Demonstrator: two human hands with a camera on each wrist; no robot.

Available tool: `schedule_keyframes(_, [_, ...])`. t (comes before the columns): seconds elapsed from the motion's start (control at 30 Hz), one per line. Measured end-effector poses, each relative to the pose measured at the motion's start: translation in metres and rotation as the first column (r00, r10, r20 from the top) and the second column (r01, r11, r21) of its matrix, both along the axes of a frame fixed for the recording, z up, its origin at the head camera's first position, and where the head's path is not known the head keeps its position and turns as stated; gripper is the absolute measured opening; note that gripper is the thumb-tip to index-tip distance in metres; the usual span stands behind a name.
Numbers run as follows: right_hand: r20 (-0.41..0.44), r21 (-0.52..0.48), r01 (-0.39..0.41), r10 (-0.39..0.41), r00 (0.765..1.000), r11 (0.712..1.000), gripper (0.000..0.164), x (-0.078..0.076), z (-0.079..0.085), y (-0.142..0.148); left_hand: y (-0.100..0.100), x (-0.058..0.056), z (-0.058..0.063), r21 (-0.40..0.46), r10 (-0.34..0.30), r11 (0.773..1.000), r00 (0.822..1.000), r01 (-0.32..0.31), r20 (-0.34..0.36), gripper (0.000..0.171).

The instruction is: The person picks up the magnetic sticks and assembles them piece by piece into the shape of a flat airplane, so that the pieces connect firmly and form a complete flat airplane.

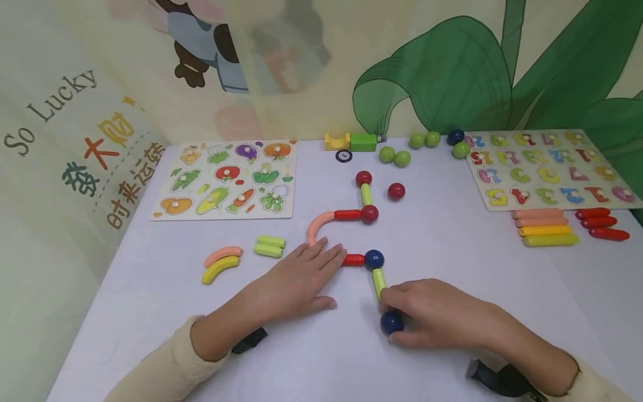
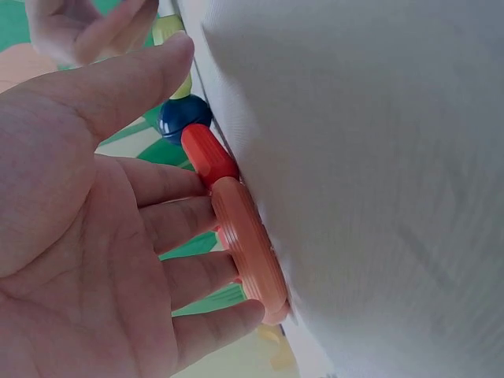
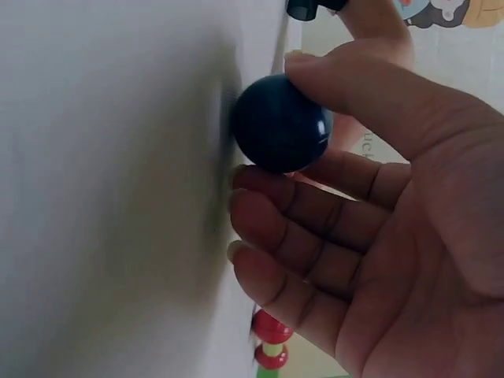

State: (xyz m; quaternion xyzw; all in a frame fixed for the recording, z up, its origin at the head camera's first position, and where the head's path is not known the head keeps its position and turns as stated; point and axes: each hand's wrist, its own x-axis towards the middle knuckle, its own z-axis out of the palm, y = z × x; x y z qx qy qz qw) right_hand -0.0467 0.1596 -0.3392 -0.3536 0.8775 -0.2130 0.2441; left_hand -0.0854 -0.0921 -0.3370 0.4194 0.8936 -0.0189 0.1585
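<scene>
My left hand (image 1: 296, 285) lies with straight fingers over a curved salmon toy rod (image 1: 316, 226); in the left wrist view its fingertips touch the rod (image 2: 253, 246). From that rod a ridged red rod (image 1: 354, 260) runs right to a blue ball (image 1: 374, 259), then a light green rod (image 1: 379, 283) slants down toward me. At its near end, my right hand (image 1: 437, 312) pinches a second blue ball (image 1: 392, 323) between thumb and fingers. The right wrist view shows this ball (image 3: 277, 126) close to the tabletop. Fingers hide where ball and green rod meet.
Beyond, another red rod (image 1: 348, 215) and red balls (image 1: 370, 214) continue the chain; a loose red ball (image 1: 396, 192) lies beside. Loose rods (image 1: 268, 246) sit left, more (image 1: 550, 239) right. Vegetable (image 1: 226, 212) and number (image 1: 555, 202) puzzle boards and green balls (image 1: 402, 158) lie farther back.
</scene>
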Motion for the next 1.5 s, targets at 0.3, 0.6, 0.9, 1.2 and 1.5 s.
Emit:
schedule_keyframes(0.3, [-0.064, 0.059, 0.103, -0.099, 0.993, 0.993, 0.056, -0.004, -0.004, 0.002, -0.001, 0.000, -0.001, 0.016, -0.001, 1.000, 1.000, 0.001, -0.002, 0.086])
schedule_keyframes(0.6, [-0.049, -0.002, 0.075, -0.075, 0.996, 0.997, 0.043, -0.010, -0.012, 0.007, -0.001, -0.001, -0.001, 0.022, 0.000, 1.000, 1.000, 0.000, 0.000, 0.086])
schedule_keyframes(0.9, [-0.021, -0.066, 0.031, -0.032, 0.999, 0.997, 0.052, -0.008, -0.017, 0.002, -0.001, 0.000, -0.003, 0.030, 0.000, 1.000, 1.000, 0.000, -0.005, 0.086])
schedule_keyframes(1.2, [0.016, -0.061, 0.017, -0.016, 1.000, 0.998, 0.052, -0.008, -0.018, 0.001, -0.001, -0.001, -0.003, 0.023, 0.000, 1.000, 1.000, 0.001, -0.004, 0.086])
schedule_keyframes(1.5, [0.079, -0.097, 0.017, -0.010, 0.997, 0.995, 0.050, -0.009, -0.018, 0.002, -0.001, -0.001, -0.003, 0.021, -0.001, 1.000, 1.000, 0.001, -0.006, 0.086])
